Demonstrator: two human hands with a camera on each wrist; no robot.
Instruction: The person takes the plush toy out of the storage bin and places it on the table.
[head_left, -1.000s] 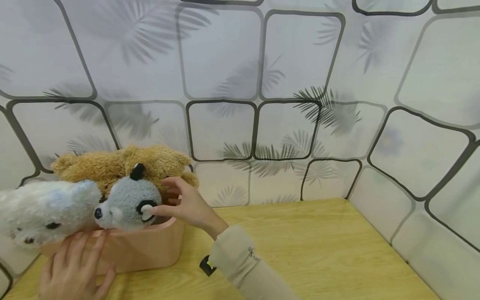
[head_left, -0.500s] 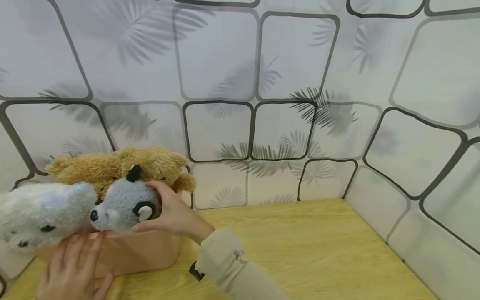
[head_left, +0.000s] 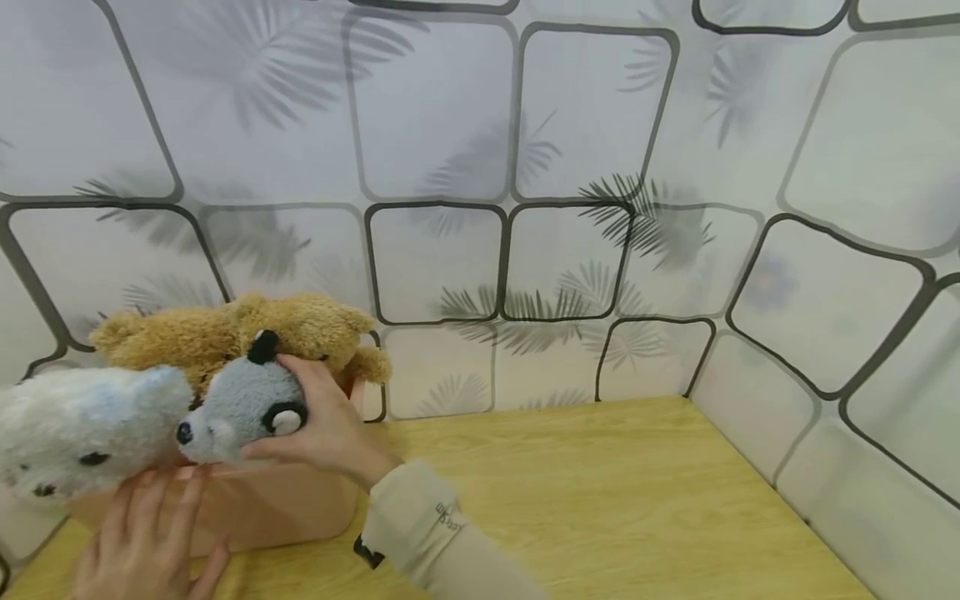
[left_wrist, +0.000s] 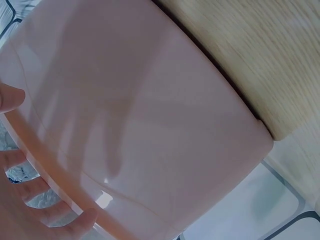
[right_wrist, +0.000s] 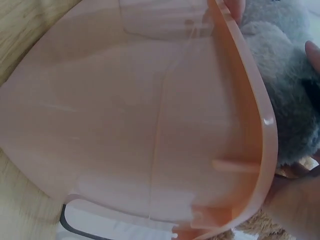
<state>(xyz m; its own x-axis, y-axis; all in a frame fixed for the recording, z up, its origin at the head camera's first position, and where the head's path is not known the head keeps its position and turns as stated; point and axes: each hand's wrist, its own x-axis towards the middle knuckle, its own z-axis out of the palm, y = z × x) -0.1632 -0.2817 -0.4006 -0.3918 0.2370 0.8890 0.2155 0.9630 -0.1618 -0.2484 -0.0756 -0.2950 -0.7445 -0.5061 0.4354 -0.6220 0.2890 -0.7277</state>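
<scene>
A grey stuffed animal (head_left: 251, 400) with a black nose and black ear lies over the front rim of a pink plastic bin (head_left: 255, 508), in the head view. My right hand (head_left: 326, 429) grips it from the right, thumb low on its front and fingers behind; the right wrist view shows its grey fur (right_wrist: 285, 85) beside the rim. My left hand (head_left: 142, 533) lies against the bin's front wall with fingers extended up to the rim. Left of the grey toy, a white plush bear (head_left: 82, 425) hangs over the rim.
A curly golden-brown teddy bear (head_left: 225, 333) lies along the back of the bin. The wooden table (head_left: 585, 492) extends to the right, up to a patterned wall (head_left: 442, 267). A small black object (head_left: 367, 552) shows beneath the right sleeve (head_left: 427, 517).
My right hand has moved left and closed around the grey stuffed animal, its thumb sliding further over the front. The toy has tilted slightly left. My left hand has stayed on the bin.
</scene>
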